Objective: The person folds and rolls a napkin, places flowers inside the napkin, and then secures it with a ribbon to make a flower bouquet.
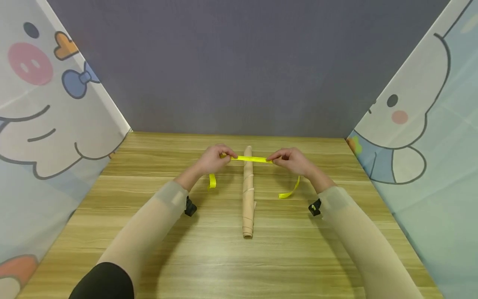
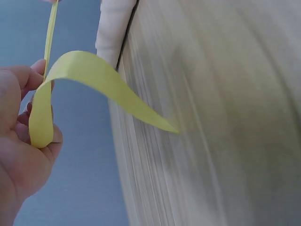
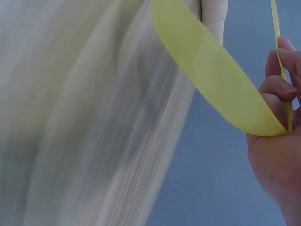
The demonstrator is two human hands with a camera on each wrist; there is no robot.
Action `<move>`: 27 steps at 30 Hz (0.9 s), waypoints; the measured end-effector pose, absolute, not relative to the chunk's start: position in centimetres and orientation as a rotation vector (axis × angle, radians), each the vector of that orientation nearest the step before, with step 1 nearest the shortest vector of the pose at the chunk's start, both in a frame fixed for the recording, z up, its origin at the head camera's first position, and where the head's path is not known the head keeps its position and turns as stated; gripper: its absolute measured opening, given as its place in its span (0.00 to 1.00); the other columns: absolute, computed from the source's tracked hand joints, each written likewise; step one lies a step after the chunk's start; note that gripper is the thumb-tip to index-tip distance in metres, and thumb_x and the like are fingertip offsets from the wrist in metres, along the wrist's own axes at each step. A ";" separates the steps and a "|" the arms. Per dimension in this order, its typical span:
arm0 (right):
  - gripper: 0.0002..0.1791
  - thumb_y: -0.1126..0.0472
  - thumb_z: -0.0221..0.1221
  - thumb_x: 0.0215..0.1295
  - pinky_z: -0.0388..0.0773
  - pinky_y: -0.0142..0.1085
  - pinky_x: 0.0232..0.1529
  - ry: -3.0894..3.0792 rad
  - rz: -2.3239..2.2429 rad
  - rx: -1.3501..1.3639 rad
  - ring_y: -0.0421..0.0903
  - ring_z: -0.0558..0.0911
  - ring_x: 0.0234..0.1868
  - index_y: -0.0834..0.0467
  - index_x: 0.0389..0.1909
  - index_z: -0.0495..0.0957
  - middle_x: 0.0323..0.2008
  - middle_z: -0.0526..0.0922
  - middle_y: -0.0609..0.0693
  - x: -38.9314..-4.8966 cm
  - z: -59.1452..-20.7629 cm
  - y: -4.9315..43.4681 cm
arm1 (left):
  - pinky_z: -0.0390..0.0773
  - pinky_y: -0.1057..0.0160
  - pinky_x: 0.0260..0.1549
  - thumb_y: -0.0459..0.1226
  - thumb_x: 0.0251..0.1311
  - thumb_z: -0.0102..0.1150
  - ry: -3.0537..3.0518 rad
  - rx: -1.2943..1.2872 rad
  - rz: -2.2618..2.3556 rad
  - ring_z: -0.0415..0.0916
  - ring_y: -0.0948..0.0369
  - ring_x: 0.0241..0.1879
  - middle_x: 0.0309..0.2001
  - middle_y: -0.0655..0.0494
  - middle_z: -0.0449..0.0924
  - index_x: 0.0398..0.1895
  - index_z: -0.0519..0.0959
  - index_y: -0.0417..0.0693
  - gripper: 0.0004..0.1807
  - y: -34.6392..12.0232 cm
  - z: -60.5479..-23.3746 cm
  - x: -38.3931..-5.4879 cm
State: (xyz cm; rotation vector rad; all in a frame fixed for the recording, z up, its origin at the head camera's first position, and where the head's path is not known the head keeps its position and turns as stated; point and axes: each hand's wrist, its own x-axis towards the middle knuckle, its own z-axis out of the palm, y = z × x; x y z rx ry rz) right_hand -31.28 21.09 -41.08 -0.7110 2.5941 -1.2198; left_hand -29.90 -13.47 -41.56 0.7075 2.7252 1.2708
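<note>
A yellow ribbon point(image 1: 252, 159) is stretched taut between the two hands, crossing above the far part of a tan paper roll point(image 1: 248, 199). My left hand point(image 1: 215, 159) pinches the ribbon left of the roll, and its loose end point(image 2: 94, 70) curls past the palm and hangs down. On the other side my right hand point(image 1: 293, 160) pinches it between thumb and fingers. A broad tail point(image 3: 216, 80) droops from that palm. The roll lies lengthwise on the table, pointing away from me. Whether the ribbon touches the roll, I cannot tell.
The wood-grain table point(image 1: 216, 265) ends at a dark grey panel point(image 1: 239, 66) behind. Cartoon-printed cloths stand at the left point(image 1: 56, 124) and right point(image 1: 429, 137). Black wrist devices sit below the left wrist point(image 1: 190, 207) and right wrist point(image 1: 315, 207).
</note>
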 end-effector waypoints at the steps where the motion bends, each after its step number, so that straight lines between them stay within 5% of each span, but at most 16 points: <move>1: 0.13 0.61 0.62 0.81 0.71 0.33 0.33 2.596 -1.223 -0.700 0.41 0.71 0.30 0.56 0.57 0.91 0.57 0.90 0.59 -31.6 -41.1 21.1 | 0.73 0.61 0.34 0.32 0.79 0.54 2.727 0.700 1.276 0.70 0.57 0.33 0.58 0.46 0.86 0.54 0.91 0.46 0.15 -13.5 -41.6 -30.2; 8: 0.14 0.55 0.61 0.83 0.68 0.38 0.34 2.658 -1.116 -0.619 0.44 0.66 0.27 0.49 0.61 0.90 0.58 0.89 0.54 -33.9 -41.5 20.4 | 0.76 0.51 0.52 0.36 0.81 0.53 2.792 0.619 1.188 0.78 0.51 0.53 0.65 0.47 0.85 0.58 0.90 0.49 0.16 -13.2 -42.2 -32.6; 18: 0.18 0.55 0.57 0.86 0.75 0.43 0.46 2.717 -1.131 -0.521 0.51 0.78 0.46 0.53 0.66 0.87 0.67 0.86 0.58 -37.4 -43.0 18.3 | 0.69 0.44 0.79 0.39 0.85 0.54 2.860 0.528 1.063 0.73 0.45 0.76 0.68 0.44 0.83 0.64 0.87 0.44 0.17 -12.5 -42.5 -36.1; 22: 0.18 0.57 0.56 0.87 0.79 0.48 0.55 2.745 -1.141 -0.523 0.56 0.82 0.58 0.56 0.66 0.86 0.67 0.86 0.59 -38.3 -43.6 17.6 | 0.61 0.46 0.84 0.41 0.86 0.54 2.899 0.481 0.997 0.67 0.44 0.80 0.69 0.44 0.84 0.65 0.86 0.43 0.18 -12.0 -43.0 -36.8; 27: 0.18 0.59 0.54 0.86 0.79 0.54 0.65 2.773 -1.131 -0.476 0.61 0.81 0.66 0.59 0.66 0.86 0.67 0.85 0.62 -39.0 -44.2 16.8 | 0.65 0.44 0.82 0.42 0.86 0.52 2.933 0.450 0.911 0.69 0.43 0.79 0.70 0.43 0.83 0.67 0.85 0.44 0.19 -11.6 -43.6 -37.5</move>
